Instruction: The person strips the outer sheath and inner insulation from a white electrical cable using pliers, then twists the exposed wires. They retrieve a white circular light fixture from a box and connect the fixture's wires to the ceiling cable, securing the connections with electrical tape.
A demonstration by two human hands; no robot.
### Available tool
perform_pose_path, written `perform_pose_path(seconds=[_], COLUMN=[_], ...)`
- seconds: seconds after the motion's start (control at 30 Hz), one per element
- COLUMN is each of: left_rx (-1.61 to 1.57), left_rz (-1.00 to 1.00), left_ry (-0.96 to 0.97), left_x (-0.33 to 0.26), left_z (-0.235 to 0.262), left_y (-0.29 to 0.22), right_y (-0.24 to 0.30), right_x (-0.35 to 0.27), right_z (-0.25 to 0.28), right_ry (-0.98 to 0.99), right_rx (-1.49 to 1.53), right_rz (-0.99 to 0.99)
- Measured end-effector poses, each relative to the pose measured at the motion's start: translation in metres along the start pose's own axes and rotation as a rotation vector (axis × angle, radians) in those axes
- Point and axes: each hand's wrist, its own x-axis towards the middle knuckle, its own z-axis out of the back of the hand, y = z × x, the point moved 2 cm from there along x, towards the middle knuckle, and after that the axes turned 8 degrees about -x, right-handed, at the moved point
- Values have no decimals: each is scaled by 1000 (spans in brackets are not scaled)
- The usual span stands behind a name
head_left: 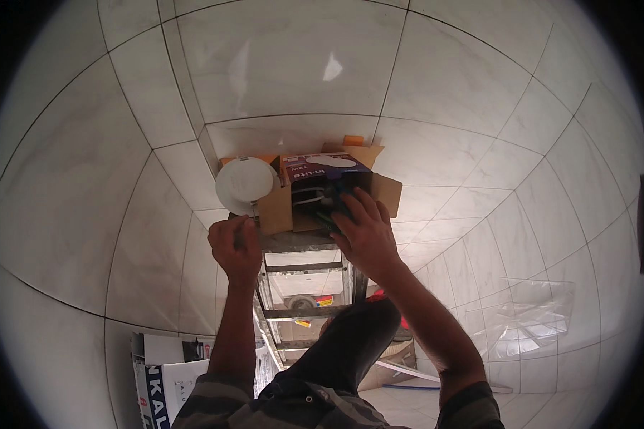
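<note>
An open cardboard box (285, 211) with purple and white printing lies on top of a ladder (300, 314), its flaps spread toward me. My right hand (367, 232) reaches into its mouth, fingers bent around something dark in the shadow; the fingertips are partly hidden. White cable (309, 194) shows inside beside dark items. A round white panel light (246, 183) leans at the box's left side. Just below it my left hand (236, 247) is closed, thumb against the curled fingers, near the left flap; what it pinches, if anything, is too small to make out.
Marble-look tiled walls (293, 64) rise close ahead and on both sides. Below left stands a white carton (182, 382). A clear plastic sheet (526, 318) appears at lower right. Under the ladder's rungs, a round grey item (302, 302) lies on the floor. My leg (347, 343) is against the ladder.
</note>
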Motion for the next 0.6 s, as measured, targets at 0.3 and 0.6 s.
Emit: perform_pose_path(seconds=[0.3, 0.6], left_rx=[-16, 6], left_rz=[-21, -29], left_ry=[30, 24], left_x=[1, -2], left_z=[2, 3], left_y=[-3, -3], right_y=[13, 12], right_x=[2, 1], right_z=[-1, -9], right_ry=[-14, -172], right_rx=[51, 213], right_rz=[-31, -15])
